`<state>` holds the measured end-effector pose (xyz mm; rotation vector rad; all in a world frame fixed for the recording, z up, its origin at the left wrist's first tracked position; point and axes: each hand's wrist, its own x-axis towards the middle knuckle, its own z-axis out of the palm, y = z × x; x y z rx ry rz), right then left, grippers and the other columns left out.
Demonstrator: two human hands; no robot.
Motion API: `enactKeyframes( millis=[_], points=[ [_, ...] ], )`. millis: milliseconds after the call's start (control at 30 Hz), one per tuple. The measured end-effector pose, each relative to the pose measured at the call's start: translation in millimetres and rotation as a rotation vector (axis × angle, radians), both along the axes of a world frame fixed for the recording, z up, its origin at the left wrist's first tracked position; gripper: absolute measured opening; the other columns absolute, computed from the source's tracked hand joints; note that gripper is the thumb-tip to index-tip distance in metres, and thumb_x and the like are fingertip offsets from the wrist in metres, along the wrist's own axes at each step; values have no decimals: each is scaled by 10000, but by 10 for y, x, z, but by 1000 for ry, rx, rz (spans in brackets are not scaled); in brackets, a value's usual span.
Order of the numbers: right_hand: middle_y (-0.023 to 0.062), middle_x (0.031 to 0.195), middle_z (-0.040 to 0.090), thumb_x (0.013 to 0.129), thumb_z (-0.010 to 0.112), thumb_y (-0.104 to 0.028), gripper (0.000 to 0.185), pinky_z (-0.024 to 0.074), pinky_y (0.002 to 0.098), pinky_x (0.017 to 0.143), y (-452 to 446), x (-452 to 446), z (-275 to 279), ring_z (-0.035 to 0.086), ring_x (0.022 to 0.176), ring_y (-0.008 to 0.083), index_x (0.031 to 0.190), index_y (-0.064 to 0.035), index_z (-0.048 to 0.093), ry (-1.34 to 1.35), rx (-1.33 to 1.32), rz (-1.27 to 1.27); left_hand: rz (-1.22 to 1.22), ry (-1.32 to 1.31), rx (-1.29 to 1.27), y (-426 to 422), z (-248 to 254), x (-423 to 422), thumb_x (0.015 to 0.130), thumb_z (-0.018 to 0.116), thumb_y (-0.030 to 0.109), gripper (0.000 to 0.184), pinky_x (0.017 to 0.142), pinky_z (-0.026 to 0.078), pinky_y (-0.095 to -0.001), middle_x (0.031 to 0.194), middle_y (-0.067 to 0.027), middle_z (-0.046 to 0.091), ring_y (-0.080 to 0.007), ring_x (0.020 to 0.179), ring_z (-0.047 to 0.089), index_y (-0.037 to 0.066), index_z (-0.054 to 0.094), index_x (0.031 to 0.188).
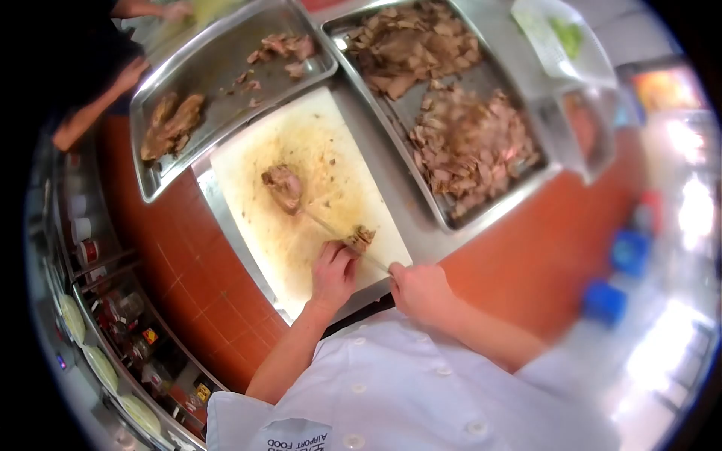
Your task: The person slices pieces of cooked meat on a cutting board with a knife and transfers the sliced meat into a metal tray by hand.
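Note:
A knife (325,225) lies slantwise over the white cutting board (256,255), its far end by a chunk of cooked meat (283,189). My right hand (414,289) is wrapped round the knife's near end at the board's edge. Bent at the fingers, my left hand (335,272) rests on the board against the near side of the blade; whatever its fingertips hold is too small to make out. Just beyond the blade sits a small pile of cut meat (362,238). Juice and scraps stain the board round the chunk.
At the upper left, a metal tray (218,90) holds meat pieces. A second tray (391,124) at the upper right bears two heaps of sliced meat. Another person's arm (105,101) is beyond the left tray. A white container (553,45) stands at the top right.

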<state>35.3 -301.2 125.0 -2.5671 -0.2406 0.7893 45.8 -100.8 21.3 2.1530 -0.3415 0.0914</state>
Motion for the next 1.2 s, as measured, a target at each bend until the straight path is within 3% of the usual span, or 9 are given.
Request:
enactKeyframes(
  millis=[100,200,300,400,600,867,1067,1200],
  points=[
    [182,677,667,916,613,-131,81,527,544,619,-51,-130,54,677,657,411,923,-51,618,30,25,-23,-3,-46,27,-8,14,22,780,706,-69,193,788,534,-464,991,-150,650,-388,936,628,33,671,940],
    [182,735,711,918,632,-149,127,544,516,622,133,-2,-333,708,674,382,937,-25,620,-35,-7,22,-25,63,-17,36,-46,-1,776,697,-80,203,787,535,-460,999,-150,651,-384,939,630,33,679,943],
    [186,739,710,916,627,-143,115,546,514,623,203,82,-568,711,683,386,937,-29,627,-47,-19,17,-14,-26,-2,38,-41,-12,756,719,-85,263,752,542,-413,1019,-146,652,-372,890,640,38,701,988],
    [198,715,690,903,643,-118,86,530,533,617,57,91,-479,688,677,413,939,-41,633,-87,84,-100,61,28,-89,-2,-54,-53,754,722,-89,262,750,545,-415,1006,-150,650,-370,886,639,29,695,986],
    [200,725,693,908,645,-126,79,532,526,626,1,-114,43,689,682,414,926,-50,635,33,27,-17,13,8,26,35,-45,-43,763,724,-66,240,795,539,-448,1000,-146,661,-385,966,637,40,696,976],
    [203,714,688,929,635,-146,99,527,524,624,219,52,-552,675,659,419,925,-48,623,-41,57,-64,10,-20,-14,51,-64,-93,773,723,-64,257,771,542,-430,1041,-170,653,-385,921,635,22,696,1014],
    [202,707,686,930,635,-149,93,528,533,620,58,-60,-36,671,652,417,937,-56,628,-21,62,-68,41,4,-37,75,-82,-135,780,731,-68,265,759,542,-418,1048,-182,644,-387,901,636,10,692,1030],
    [198,706,688,910,649,-140,89,537,531,620,34,-217,-40,677,647,414,919,-54,628,7,13,-29,34,-28,-14,46,-37,-81,777,708,-76,233,784,543,-445,1005,-151,670,-375,941,644,32,694,982]
  ],
)
